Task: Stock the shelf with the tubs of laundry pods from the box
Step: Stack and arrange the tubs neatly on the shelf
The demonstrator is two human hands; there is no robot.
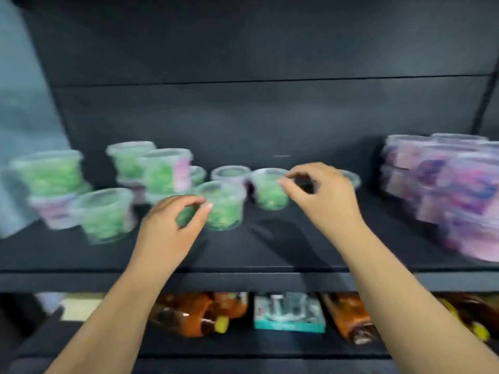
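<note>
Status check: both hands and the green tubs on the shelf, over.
Left hand and right hand open, grip empty, hovering by two green tubs standing on the shelf. Purple tubs stacked right. Nothing blocking.

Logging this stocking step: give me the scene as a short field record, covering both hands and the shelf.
left hand: open, fingers curled, empty, in front of a green tub
right hand: open, empty, fingertips by another green tub
shelf: green tubs at left, purple tubs stacked at right
lower shelf: orange packs, teal box
image: motion-blurred
</note>
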